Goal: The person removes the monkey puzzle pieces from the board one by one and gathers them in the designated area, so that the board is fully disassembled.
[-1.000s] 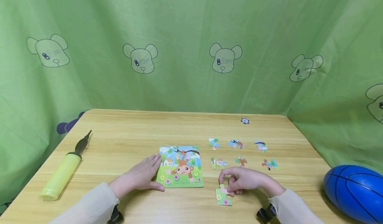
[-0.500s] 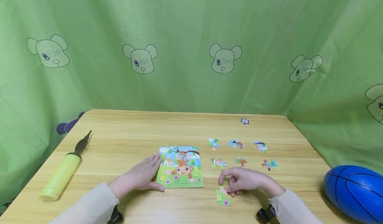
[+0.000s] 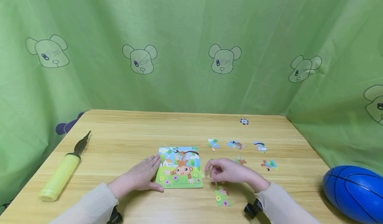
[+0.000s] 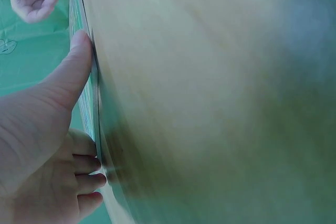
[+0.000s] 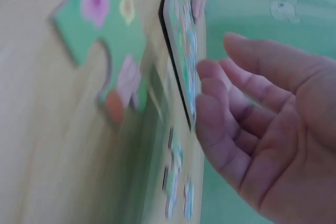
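Observation:
A monkey picture puzzle board [image 3: 180,166] lies flat on the wooden table [image 3: 125,134]. My left hand [image 3: 140,177] rests flat against the board's left edge, fingers straight; in the left wrist view its thumb [image 4: 73,66] touches that edge. My right hand [image 3: 227,172] hovers just right of the board, fingers loosely curled and empty [image 5: 252,124]. A green flowered puzzle piece [image 3: 222,197] [image 5: 105,24] lies on the table just in front of that hand. Several loose pieces [image 3: 235,145] sit beyond it, some hidden by the hand.
A yellow hand pump [image 3: 61,175] lies at the table's left side. A blue ball [image 3: 356,192] sits at the right front corner. A small black-and-white disc [image 3: 244,121] lies near the far edge. Green cloth hangs behind and beside the table.
My right hand let go of the green flowered piece and moved left and away toward the board's right edge. The piece stays on the table. The left hand has not moved.

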`<state>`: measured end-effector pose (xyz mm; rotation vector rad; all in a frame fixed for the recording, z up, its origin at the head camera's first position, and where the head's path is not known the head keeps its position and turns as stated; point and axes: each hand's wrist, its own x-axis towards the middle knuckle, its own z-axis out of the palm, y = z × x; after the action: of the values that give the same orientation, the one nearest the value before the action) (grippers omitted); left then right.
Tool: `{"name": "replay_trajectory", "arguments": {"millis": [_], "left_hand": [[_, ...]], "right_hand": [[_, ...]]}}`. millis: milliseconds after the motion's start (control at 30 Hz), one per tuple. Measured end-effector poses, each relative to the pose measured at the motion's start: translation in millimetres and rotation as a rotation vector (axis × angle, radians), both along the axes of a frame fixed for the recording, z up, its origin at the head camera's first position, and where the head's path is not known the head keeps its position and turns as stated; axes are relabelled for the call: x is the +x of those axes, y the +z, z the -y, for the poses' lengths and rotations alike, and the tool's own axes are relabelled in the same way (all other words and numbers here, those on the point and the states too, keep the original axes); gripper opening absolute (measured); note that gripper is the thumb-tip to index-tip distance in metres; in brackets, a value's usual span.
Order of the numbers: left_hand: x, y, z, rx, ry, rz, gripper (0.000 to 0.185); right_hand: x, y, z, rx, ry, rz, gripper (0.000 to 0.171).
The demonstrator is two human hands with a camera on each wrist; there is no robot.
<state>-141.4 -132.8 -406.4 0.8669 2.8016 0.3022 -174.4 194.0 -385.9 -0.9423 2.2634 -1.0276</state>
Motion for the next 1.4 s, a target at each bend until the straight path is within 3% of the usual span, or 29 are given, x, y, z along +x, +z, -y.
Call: {"name": "replay_trajectory", "arguments": {"millis": [267,567,1033,1233,1400], "left_hand": [[-1.0,-2.0,1,0.001,-0.004,-0.004,0.104],[-0.9,-4.1,1,0.019,-0.003,-0.008,0.105],[-1.2,-4.0,1,0.022,-0.014,-0.019,0.105],[-0.8,-3.4,1,0.023,-0.012,-0.013,0.105],[-1.1,-2.8,1,0.02,-0.012,-0.011,0.105]], "right_hand": [[-4.1,-5.1,36,0.009,0.031,-0.085,0.024],[-5.8,-13.7,64,0.107,0.057,-0.209,0.028],[-0.3,-10.0,77,0.227,0.084,-0.278,0.039],[1.8,-11.1,79,0.279,0.106,-0.318,0.012],[2.5,-10.5,79,0.275,0.108,-0.327,0.014]]}}
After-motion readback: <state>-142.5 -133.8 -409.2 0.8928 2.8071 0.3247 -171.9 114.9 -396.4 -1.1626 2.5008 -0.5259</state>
